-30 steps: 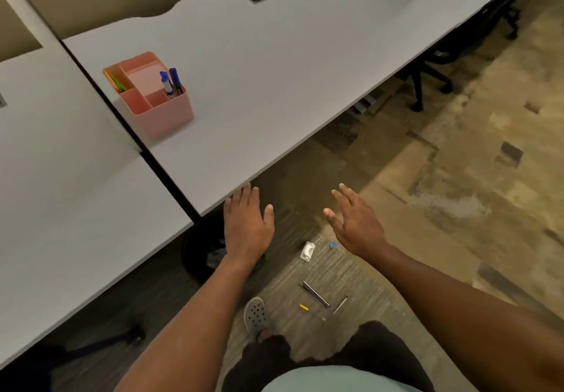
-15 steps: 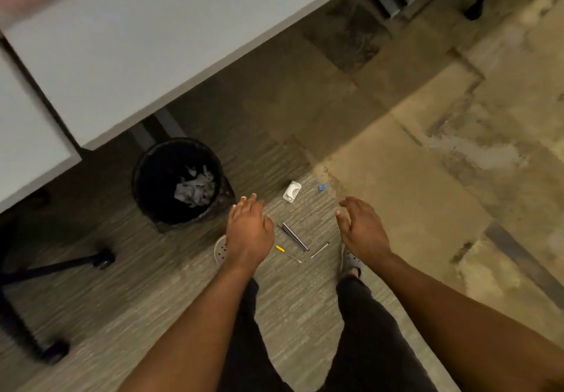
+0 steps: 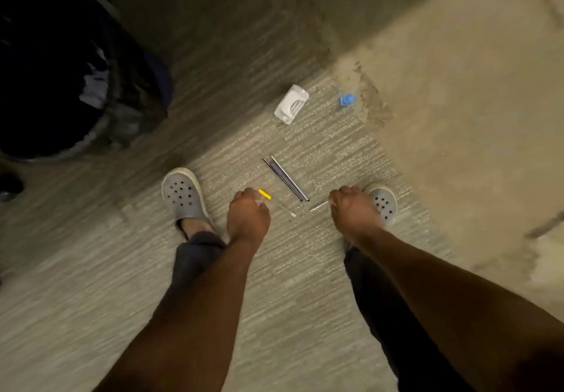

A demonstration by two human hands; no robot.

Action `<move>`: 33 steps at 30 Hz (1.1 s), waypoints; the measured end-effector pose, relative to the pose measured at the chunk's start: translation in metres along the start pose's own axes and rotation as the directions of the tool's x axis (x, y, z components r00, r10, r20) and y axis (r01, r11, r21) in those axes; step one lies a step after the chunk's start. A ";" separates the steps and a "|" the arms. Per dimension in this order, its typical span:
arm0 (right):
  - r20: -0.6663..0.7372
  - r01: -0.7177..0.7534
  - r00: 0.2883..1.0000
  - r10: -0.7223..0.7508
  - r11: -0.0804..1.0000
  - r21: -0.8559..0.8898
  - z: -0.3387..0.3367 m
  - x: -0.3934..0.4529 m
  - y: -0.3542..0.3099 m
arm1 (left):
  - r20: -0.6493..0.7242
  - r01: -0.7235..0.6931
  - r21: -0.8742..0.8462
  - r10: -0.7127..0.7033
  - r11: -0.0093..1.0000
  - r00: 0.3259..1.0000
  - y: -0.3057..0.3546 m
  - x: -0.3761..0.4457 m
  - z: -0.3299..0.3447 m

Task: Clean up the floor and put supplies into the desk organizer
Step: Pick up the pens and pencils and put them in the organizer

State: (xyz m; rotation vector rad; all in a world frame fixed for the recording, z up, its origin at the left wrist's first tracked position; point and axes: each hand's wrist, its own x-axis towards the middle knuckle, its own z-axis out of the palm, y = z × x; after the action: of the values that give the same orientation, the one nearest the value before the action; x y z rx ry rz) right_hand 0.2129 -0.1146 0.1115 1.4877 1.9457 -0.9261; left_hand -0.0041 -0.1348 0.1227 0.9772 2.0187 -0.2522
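Supplies lie scattered on the carpet between my feet. My left hand (image 3: 248, 214) hangs with curled fingers, its fingertips right beside the yellow end of a thin yellow-tipped refill (image 3: 277, 203) that lies flat. My right hand (image 3: 351, 210) is curled too, and its fingertips pinch the end of a short silver stick (image 3: 319, 206). Two dark pens (image 3: 287, 179) lie side by side just beyond both hands. Farther out are a white correction-tape dispenser (image 3: 291, 104) and a small blue cap (image 3: 348, 100). The desk organizer is out of view.
A black trash bin (image 3: 100, 129) with crumpled paper inside stands at the upper left. My grey clogs, the left clog (image 3: 183, 196) and the right clog (image 3: 383, 204), flank the supplies. Tan carpet (image 3: 457, 116) spreads to the right.
The view has dropped from the desk and pink organizer to the floor. Both hands went down to the carpet and curled, the left at the yellow refill, the right onto the silver stick.
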 end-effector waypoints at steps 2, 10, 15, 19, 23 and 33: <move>0.046 0.055 0.998 -0.053 0.997 -0.046 0.040 0.026 0.014 | 0.033 -0.031 0.082 0.028 0.996 0.999 -0.018 0.027 0.035; 0.015 0.184 0.983 -0.185 0.966 -0.179 0.132 0.106 0.048 | 0.117 0.312 -0.118 -0.299 0.943 0.947 -0.046 0.107 0.137; -0.018 0.260 0.961 -0.274 0.928 -0.266 0.152 0.117 0.058 | 0.101 0.404 -0.123 -0.394 0.906 0.914 -0.045 0.119 0.166; 0.059 0.383 0.921 -0.386 0.865 -0.324 0.162 0.113 0.063 | 0.115 0.433 -0.161 -0.419 0.887 0.901 -0.046 0.119 0.173; 0.122 0.428 0.903 -0.413 0.834 -0.349 0.168 0.107 0.063 | 0.058 0.376 -0.269 -0.375 0.887 0.925 -0.039 0.118 0.171; -0.120 0.130 0.988 -0.102 0.957 0.260 0.162 0.103 0.037 | -0.003 0.284 -0.514 -0.333 0.809 0.943 -0.006 0.128 0.165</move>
State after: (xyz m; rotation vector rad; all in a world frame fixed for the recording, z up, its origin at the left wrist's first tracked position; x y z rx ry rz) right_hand 0.2211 -0.1706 -0.0753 1.6126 2.0671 -1.2264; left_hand 0.0511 -0.1511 -0.0786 0.3276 2.1653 0.1600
